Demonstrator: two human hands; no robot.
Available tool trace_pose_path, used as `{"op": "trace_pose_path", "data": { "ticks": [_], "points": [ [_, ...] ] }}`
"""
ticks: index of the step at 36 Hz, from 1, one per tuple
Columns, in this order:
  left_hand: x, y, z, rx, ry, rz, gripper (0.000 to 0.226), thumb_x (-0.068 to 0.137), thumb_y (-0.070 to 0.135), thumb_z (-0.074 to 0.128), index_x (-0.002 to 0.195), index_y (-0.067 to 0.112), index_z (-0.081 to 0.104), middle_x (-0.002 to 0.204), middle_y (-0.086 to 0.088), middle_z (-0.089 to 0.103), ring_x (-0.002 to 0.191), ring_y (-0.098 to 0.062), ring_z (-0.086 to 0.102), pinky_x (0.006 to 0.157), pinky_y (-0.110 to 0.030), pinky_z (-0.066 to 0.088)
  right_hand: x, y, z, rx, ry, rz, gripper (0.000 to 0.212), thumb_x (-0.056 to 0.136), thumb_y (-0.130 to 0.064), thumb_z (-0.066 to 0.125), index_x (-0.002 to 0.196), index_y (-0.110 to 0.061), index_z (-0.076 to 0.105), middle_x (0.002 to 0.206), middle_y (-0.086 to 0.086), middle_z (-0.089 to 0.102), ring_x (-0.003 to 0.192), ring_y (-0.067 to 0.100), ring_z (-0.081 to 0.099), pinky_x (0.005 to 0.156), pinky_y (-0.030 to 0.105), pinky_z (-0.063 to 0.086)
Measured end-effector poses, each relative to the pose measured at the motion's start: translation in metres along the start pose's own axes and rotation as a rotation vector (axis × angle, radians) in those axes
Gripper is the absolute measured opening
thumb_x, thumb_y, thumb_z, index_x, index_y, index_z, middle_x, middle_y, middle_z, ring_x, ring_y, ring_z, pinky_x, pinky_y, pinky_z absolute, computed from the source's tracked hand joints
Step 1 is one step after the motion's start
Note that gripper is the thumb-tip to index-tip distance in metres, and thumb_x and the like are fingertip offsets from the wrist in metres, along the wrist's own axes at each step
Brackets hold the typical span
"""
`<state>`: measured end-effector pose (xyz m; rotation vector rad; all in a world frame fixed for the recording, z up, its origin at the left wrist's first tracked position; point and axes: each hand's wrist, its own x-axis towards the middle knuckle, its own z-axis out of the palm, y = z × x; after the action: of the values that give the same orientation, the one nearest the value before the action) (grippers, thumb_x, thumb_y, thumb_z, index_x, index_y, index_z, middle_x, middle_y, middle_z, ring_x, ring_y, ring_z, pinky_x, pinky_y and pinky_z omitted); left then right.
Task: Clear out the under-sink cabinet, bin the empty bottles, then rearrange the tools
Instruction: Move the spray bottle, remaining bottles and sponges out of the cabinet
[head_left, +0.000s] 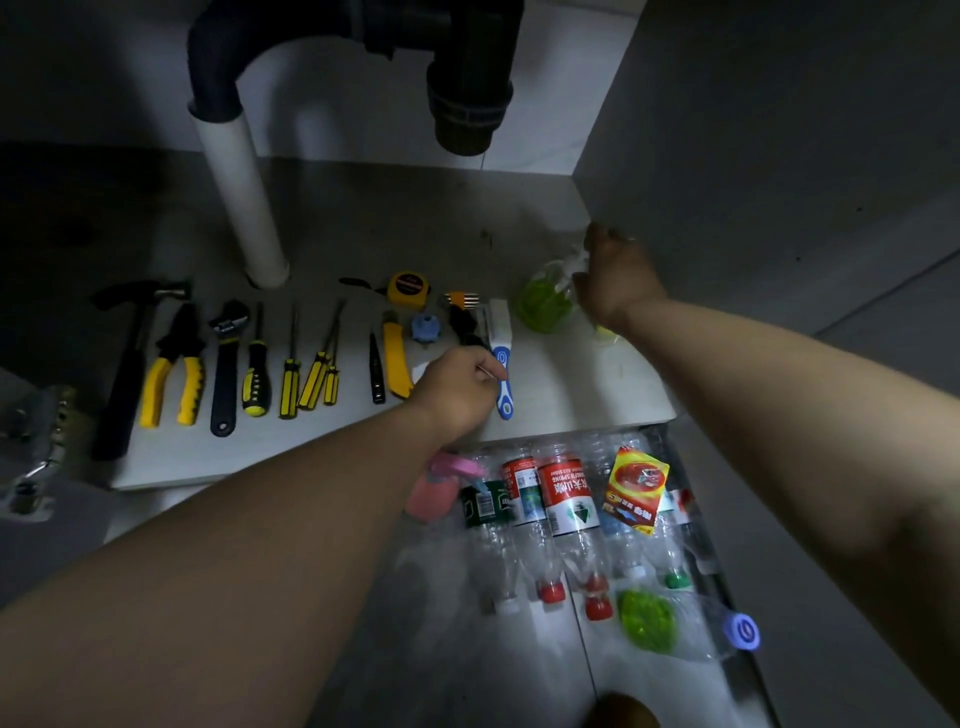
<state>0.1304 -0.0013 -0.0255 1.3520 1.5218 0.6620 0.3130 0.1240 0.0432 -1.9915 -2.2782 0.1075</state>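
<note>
Head camera, looking down into the dim under-sink cabinet: a smooth pale cabinet floor (571, 374) carries a row of tools laid side by side. From the left these are a black hammer (130, 364), yellow-gripped pliers (176, 364), a dark adjustable wrench (226, 364), slim yellow-and-black screwdrivers (257, 374), a yellow utility knife (395, 358) and a round yellow tape measure (409, 287). A white plastic pipe (244, 192) stands upright behind them.

On the tiled floor in front lie crumpled clear empty bottles (566, 499) with glossy red labels, caps toward the viewer, and a shiny foil packet (638, 488) rests on top of them.

The left hand (460, 387) reaches forward, knuckles up and fingers curled, just beside a blue-and-white handle (503, 384). Whether it grips anything cannot be told.

The right hand (618, 275) stretches to the cabinet's right corner. Its fingers are curled over the pale top of a translucent green spray bottle (543, 304), which stands on the cabinet floor.
</note>
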Motion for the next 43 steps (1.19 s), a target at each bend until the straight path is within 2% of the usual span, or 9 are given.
{"op": "trace_pose_path", "data": {
  "ticks": [8,12,15,19,30,35,38,40,43],
  "points": [
    [0.009,0.002,0.005,0.018,-0.006,0.004,0.02,0.098,0.011,0.054,0.101,0.021,0.07,0.112,-0.006,0.068,0.103,-0.022,0.064,0.083,-0.025,0.046,-0.004,-0.008,-0.008,-0.092,-0.044,-0.064,0.047,0.087,-0.004,0.065,0.129,-0.009,0.043,0.127,0.02,0.057,0.112,0.044,0.058,0.089,0.045,0.053],
    [0.009,0.014,0.011,0.055,-0.079,0.044,0.019,0.097,0.01,0.052,0.094,0.022,0.066,0.103,-0.008,0.069,0.096,-0.023,0.065,0.086,-0.031,0.053,-0.016,0.0,-0.019,-0.034,-0.034,-0.02,0.031,0.086,-0.005,0.062,0.117,-0.009,0.061,0.125,0.021,0.059,0.11,0.04,0.062,0.092,0.039,0.054],
    [0.003,0.029,0.011,0.123,-0.126,0.086,0.017,0.096,0.011,0.054,0.093,0.023,0.066,0.093,-0.002,0.067,0.09,-0.019,0.063,0.079,-0.025,0.049,-0.036,0.01,-0.042,0.047,0.0,-0.038,0.024,0.081,-0.013,0.062,0.104,-0.013,0.07,0.114,0.017,0.068,0.106,0.036,0.065,0.082,0.025,0.045],
    [-0.014,0.056,0.014,0.268,-0.204,0.192,0.014,0.096,0.011,0.057,0.097,0.021,0.067,0.091,-0.001,0.065,0.083,-0.015,0.06,0.066,-0.017,0.045,-0.087,0.022,-0.086,0.101,-0.096,-0.029,0.013,0.079,-0.019,0.064,0.09,-0.019,0.071,0.089,0.003,0.07,0.088,0.025,0.065,0.072,0.025,0.045],
    [-0.111,0.115,0.021,0.658,-0.475,0.416,0.021,0.098,0.023,0.062,0.117,0.019,0.069,0.109,0.002,0.068,0.097,-0.014,0.062,0.081,-0.021,0.045,-0.247,0.059,-0.143,0.243,-0.338,0.048,0.012,0.078,-0.009,0.07,0.087,-0.018,0.072,0.077,-0.003,0.072,0.07,0.008,0.063,0.061,0.014,0.042],
    [-0.145,0.112,0.027,0.635,-0.511,0.372,0.019,0.097,0.017,0.064,0.115,0.015,0.07,0.108,-0.003,0.073,0.1,-0.02,0.068,0.092,-0.037,0.055,-0.29,0.074,-0.114,0.305,-0.552,0.082,0.013,0.08,-0.002,0.067,0.089,-0.01,0.072,0.081,0.013,0.076,0.065,0.018,0.069,0.067,0.028,0.056],
    [-0.155,0.101,0.031,0.671,-0.483,0.352,0.021,0.097,0.018,0.064,0.117,0.016,0.069,0.105,0.0,0.072,0.098,-0.017,0.067,0.086,-0.028,0.053,-0.31,0.082,-0.083,0.344,-0.639,0.1,0.014,0.081,0.001,0.065,0.084,-0.013,0.069,0.084,0.019,0.075,0.06,0.017,0.065,0.059,0.025,0.054],
    [-0.158,0.092,0.034,0.709,-0.482,0.341,0.02,0.097,0.02,0.064,0.116,0.017,0.069,0.104,0.002,0.07,0.096,-0.016,0.066,0.08,-0.023,0.048,-0.323,0.084,-0.06,0.349,-0.691,0.107,0.014,0.083,0.001,0.064,0.087,-0.011,0.068,0.085,0.018,0.075,0.06,0.019,0.064,0.056,0.024,0.053],
    [-0.157,0.084,0.045,0.752,-0.512,0.324,0.018,0.097,0.019,0.061,0.114,0.018,0.069,0.108,0.0,0.068,0.1,-0.018,0.064,0.082,-0.023,0.046,-0.34,0.086,-0.025,0.254,-0.685,0.083,0.016,0.082,-0.008,0.067,0.092,-0.019,0.072,0.091,0.003,0.073,0.077,0.016,0.065,0.073,0.027,0.056]
  ]
}}
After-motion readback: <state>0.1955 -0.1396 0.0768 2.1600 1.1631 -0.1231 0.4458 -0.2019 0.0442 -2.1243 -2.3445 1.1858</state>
